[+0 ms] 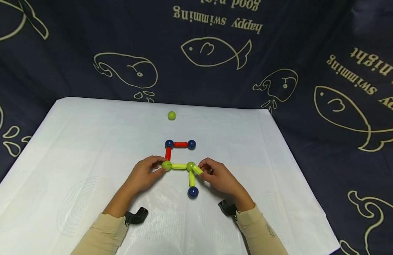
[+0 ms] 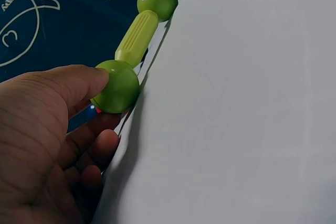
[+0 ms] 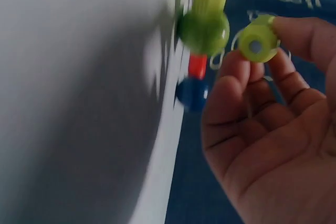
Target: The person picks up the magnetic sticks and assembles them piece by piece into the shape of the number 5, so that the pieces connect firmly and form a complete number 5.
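Thumb and fingers of my left hand (image 1: 143, 173) pinch a green ball (image 2: 116, 87) at the left corner of a ball-and-rod figure. A yellow-green rod (image 1: 179, 166) joins it to a second green ball (image 1: 191, 166). Between the fingertips of my right hand (image 1: 222, 177) is another yellow-green rod (image 3: 256, 43), its grey round end showing in the right wrist view. That rod slants close beside the second green ball in the head view. Below, a yellow-green rod (image 1: 191, 179) runs to a blue ball (image 1: 193, 192).
From the left green ball a red rod (image 1: 168, 154) leads up to a blue ball (image 1: 169, 143). Another red rod (image 1: 180, 144) ends at a blue ball (image 1: 191, 144). A loose green ball (image 1: 171, 115) lies farther back on the white-covered table (image 1: 88, 141).
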Tool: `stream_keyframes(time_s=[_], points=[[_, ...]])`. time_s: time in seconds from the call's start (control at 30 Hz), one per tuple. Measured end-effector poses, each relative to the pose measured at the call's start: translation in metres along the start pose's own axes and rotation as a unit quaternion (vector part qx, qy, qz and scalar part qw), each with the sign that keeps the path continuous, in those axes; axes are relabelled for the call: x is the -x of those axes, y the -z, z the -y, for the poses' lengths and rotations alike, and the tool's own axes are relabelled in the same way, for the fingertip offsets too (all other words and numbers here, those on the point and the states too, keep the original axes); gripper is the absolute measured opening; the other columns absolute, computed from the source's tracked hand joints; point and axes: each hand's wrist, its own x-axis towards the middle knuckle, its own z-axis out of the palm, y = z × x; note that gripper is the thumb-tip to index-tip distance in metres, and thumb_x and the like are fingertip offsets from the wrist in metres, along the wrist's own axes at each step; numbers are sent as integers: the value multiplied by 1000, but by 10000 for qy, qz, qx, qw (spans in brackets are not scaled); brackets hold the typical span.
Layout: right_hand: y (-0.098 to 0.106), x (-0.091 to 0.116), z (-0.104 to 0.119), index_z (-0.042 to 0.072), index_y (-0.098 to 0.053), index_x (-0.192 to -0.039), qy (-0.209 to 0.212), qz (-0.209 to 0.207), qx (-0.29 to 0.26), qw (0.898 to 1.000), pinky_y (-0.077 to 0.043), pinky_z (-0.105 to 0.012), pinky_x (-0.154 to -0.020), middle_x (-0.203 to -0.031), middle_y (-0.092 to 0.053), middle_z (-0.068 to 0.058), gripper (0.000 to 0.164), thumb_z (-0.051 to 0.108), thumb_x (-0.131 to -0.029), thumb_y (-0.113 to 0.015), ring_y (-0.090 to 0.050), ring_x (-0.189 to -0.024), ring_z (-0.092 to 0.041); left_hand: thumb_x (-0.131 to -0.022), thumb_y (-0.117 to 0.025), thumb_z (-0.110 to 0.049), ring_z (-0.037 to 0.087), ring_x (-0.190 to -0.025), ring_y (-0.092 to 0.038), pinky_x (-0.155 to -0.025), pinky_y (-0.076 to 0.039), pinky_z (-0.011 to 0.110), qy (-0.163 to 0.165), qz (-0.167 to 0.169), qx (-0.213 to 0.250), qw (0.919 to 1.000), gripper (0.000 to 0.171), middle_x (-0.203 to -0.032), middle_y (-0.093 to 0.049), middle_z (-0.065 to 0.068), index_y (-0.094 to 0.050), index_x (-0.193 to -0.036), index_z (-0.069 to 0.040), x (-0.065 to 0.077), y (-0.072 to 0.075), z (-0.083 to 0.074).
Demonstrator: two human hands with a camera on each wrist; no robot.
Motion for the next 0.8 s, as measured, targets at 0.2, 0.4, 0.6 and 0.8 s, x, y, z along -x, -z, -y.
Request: stream_keyframes(time_s=[0.2,0.4,0.6,0.8], points=[[-16,2,17,13,-64,-111,383,323,-221,9985,-50,-31,-76,-97,-62,3,18,7,-94,-68,-56,-87,-16,-90,-74,-13,20,-92,-63,-82,-50,42,-28,-7,-48,10000,30,-109,-69,3,-68,-119,-10,-1,0,0],[-27,4,27,15,-65,-108,681,529,-114,9962,-50,-27,-71,-96,-63,4,17,8,-94,-68,-56,-84,-12,-90,-74,-13,19,-90,-64,-82,-50,41,-30,-45,-89,9999,30,-108,-69,3,-69,-118,-10,-2,0,0],[-34,5,27,18,-65,-107,826,606,99,9947,-47,-25,-67,-92,-60,8,18,10,-92,-70,-54,-79,-9,-90,-74,-13,19,-90,-65,-83,-51,41,-34,-50,-99,9999,30,-109,-69,3,-69,-119,-9,-2,0,1],[-36,6,27,16,-65,-108,950,713,428,9920,-46,-26,-71,-93,-60,5,16,11,-94,-68,-53,-81,-11,-90,-74,-14,19,-90,-64,-83,-50,41,3,-32,-66,10000,30,-109,-69,3,-69,-119,-10,-2,0,0]])
